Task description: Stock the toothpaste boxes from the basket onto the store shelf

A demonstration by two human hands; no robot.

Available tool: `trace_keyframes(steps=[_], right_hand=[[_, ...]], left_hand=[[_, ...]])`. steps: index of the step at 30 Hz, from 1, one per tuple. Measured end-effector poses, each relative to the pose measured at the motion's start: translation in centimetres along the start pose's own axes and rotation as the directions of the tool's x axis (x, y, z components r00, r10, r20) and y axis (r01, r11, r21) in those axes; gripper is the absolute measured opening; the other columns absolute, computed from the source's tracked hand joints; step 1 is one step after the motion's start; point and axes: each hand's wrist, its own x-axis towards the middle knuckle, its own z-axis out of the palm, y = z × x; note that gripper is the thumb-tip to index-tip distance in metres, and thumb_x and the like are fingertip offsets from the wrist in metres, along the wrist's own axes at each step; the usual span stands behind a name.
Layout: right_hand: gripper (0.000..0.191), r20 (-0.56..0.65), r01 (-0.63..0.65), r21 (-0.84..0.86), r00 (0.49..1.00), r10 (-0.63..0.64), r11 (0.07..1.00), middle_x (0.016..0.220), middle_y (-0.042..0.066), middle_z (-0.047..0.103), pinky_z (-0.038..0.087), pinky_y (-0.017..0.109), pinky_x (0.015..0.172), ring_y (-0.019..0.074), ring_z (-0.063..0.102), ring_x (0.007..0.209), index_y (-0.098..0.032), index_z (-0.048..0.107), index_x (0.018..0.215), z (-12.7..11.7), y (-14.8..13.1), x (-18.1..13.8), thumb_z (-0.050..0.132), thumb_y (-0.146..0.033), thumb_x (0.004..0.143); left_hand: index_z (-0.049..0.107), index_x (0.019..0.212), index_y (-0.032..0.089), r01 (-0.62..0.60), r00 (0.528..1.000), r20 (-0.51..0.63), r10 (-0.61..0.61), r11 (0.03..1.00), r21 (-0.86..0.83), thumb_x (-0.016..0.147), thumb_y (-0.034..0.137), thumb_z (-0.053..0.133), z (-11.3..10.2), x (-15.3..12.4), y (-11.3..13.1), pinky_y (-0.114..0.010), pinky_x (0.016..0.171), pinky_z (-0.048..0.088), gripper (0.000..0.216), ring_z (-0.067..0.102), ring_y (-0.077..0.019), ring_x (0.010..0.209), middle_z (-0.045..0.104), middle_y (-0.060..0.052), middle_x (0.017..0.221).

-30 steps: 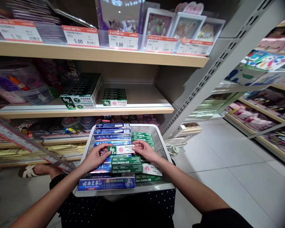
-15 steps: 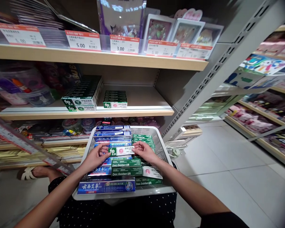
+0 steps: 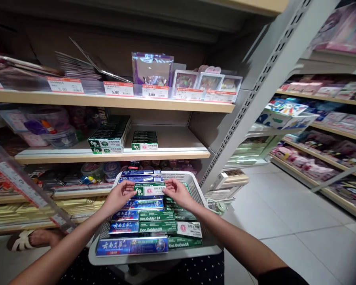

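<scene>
Between my two hands is a green and white toothpaste box [image 3: 150,190], held level above the other boxes. My left hand [image 3: 122,194] grips its left end with bent fingers. At the right end, my right hand [image 3: 178,193] pinches it between thumb and fingers. Below them a grey plastic basket [image 3: 200,190] rests at my lap, filled with toothpaste boxes. Blue boxes [image 3: 132,245] lie along its left side, and green boxes [image 3: 157,227] lie across the middle and right. Some boxes under my hands are partly hidden.
Ahead, a shelf [image 3: 178,148] bears a larger stack of green toothpaste boxes [image 3: 109,134] and a smaller stack [image 3: 144,140]. Clear plastic tubs [image 3: 52,126] stand left of them. A slotted metal post [image 3: 240,103] rises at the right. A sandalled foot [image 3: 35,239] shows at lower left.
The view has tilted up and pulled back, so the shelves appear lower and smaller. The held toothpaste box has tipped, showing more of its green upper side. Both hands keep hold of it.
</scene>
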Motion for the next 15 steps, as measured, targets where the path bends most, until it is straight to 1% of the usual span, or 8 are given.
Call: trace_keyframes(steps=[2, 4, 6, 8, 11, 15], right_hand=[[0.036, -0.06, 0.092, -0.02, 0.994, -0.093, 0.996, 0.093, 0.003, 0.061, 0.054, 0.031, 0.08, 0.0163, 0.062, 0.088, -0.02, 0.058, 0.102, 0.1, -1.6, 2.0, 0.073, -0.036, 0.075], [0.034, -0.137, 0.182, -0.025, 0.973, -0.184, 0.983, 0.095, 0.004, 0.062, 0.055, 0.032, 0.083, 0.0169, 0.063, 0.09, -0.02, 0.057, 0.101, 0.2, -3.1, 4.6, 0.072, -0.035, 0.076], [0.031, -0.199, 0.248, -0.014, 0.949, -0.246, 0.969, 0.096, 0.004, 0.063, 0.055, 0.033, 0.086, 0.017, 0.065, 0.09, -0.019, 0.056, 0.099, 0.5, -4.3, 7.3, 0.071, -0.035, 0.076], [0.027, -0.246, 0.291, -0.024, 0.926, -0.288, 0.957, 0.098, 0.004, 0.064, 0.056, 0.035, 0.088, 0.017, 0.066, 0.089, -0.019, 0.056, 0.096, 0.8, -5.0, 9.9, 0.069, -0.033, 0.076], [0.022, -0.307, 0.307, -0.113, 0.894, -0.327, 0.945, 0.1, 0.005, 0.061, 0.057, 0.035, 0.086, 0.0166, 0.066, 0.088, -0.019, 0.057, 0.091, 1.2, -5.1, 12.5, 0.068, -0.03, 0.075], [0.016, -0.324, 0.311, -0.175, 0.878, -0.353, 0.934, 0.109, 0.008, 0.057, 0.058, 0.035, 0.085, 0.0162, 0.065, 0.087, -0.018, 0.057, 0.088, 1.7, -4.5, 13.9, 0.065, -0.026, 0.076]], left_hand=[[0.063, 0.102, 0.018, -0.097, 0.992, -0.072, 0.102, 0.993, 0.067, 0.071, 0.043, 0.073, -0.6, 1.8, 1.7, -0.037, 0.086, 0.053, 0.041, 0.066, -0.0208, 0.092, 0.068, -0.007, 0.097], [0.062, 0.107, 0.018, -0.173, 0.97, -0.153, 0.189, 0.978, 0.113, 0.074, 0.041, 0.071, -1.1, 4.1, 3.6, -0.038, 0.089, 0.052, 0.042, 0.066, -0.0216, 0.094, 0.069, -0.008, 0.103], [0.061, 0.11, 0.016, -0.226, 0.943, -0.223, 0.248, 0.967, 0.12, 0.076, 0.039, 0.069, -1.5, 6.3, 5.1, -0.039, 0.09, 0.052, 0.042, 0.067, -0.0217, 0.095, 0.069, -0.009, 0.105], [0.061, 0.11, 0.015, -0.243, 0.92, -0.282, 0.272, 0.961, 0.132, 0.077, 0.035, 0.066, -1.6, 8.3, 6.1, -0.038, 0.09, 0.052, 0.039, 0.068, -0.0219, 0.095, 0.069, -0.011, 0.107], [0.062, 0.11, 0.014, -0.222, 0.892, -0.346, 0.29, 0.949, 0.224, 0.079, 0.028, 0.063, -1.5, 10.3, 6.3, -0.039, 0.09, 0.053, 0.034, 0.068, -0.0226, 0.096, 0.07, -0.012, 0.106], [0.062, 0.113, 0.014, -0.194, 0.859, -0.389, 0.331, 0.916, 0.351, 0.082, 0.025, 0.058, -1.1, 11.4, 5.4, -0.04, 0.088, 0.054, 0.033, 0.069, -0.0234, 0.093, 0.071, -0.012, 0.106]])
